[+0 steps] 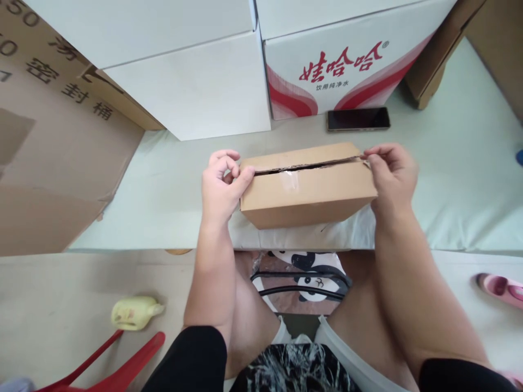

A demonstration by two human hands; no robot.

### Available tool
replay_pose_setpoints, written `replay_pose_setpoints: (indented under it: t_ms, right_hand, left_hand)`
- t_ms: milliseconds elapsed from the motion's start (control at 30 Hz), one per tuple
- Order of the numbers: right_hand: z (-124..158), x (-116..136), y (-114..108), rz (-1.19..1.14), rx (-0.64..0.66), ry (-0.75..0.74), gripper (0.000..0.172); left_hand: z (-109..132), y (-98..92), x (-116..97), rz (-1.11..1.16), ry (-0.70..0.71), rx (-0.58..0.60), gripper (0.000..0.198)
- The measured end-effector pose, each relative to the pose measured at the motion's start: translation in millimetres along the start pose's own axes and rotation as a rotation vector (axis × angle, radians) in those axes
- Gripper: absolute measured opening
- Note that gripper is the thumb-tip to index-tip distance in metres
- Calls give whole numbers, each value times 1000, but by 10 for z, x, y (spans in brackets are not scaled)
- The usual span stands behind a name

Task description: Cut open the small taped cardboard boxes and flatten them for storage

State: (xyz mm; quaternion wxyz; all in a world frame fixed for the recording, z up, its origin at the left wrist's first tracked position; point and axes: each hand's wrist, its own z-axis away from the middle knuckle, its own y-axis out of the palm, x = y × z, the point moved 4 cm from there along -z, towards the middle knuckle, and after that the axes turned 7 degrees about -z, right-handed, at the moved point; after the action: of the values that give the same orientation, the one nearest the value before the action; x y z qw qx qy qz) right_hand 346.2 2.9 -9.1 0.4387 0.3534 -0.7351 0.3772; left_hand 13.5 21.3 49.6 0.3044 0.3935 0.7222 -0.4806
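A brown cardboard box (310,190) stands on the pale green covered surface in front of me. Its two top flaps meet along a dark, ragged slit, with a piece of clear tape (290,181) at the middle of the near flap. At the box's left end, my left hand (224,182) pinches the flap edge between thumb and curled fingers. My right hand (390,169) grips the flap edge at the right end of the slit, thumb against the fingers. What lies inside the box is hidden.
Behind the box lies a black phone (358,118), against a white and red carton (327,76). White boxes (196,92) and a large printed carton (53,136) stand at the left. On the floor are a yellow bottle (134,313), a red plastic piece (122,365) and a pink shoe (500,288).
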Motion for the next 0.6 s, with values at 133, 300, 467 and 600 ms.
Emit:
replay_pose_setpoints:
  t_ms: [133,300,467,600]
  right_hand:
    - [108,424,31,-201,52,-263,28]
    - [156,504,83,-211,51,-336,29]
    - [129,404,109,-153,67,-251,28]
    - [142,454,124,-135,264,-256,37]
  left_hand:
    - [-2,4,25,86,-7,-49,48]
    - [-16,21,102,185,15,-39,47]
    - [-26,99,248,182,3,182,56]
    - [23,106,161,117,105,461,67]
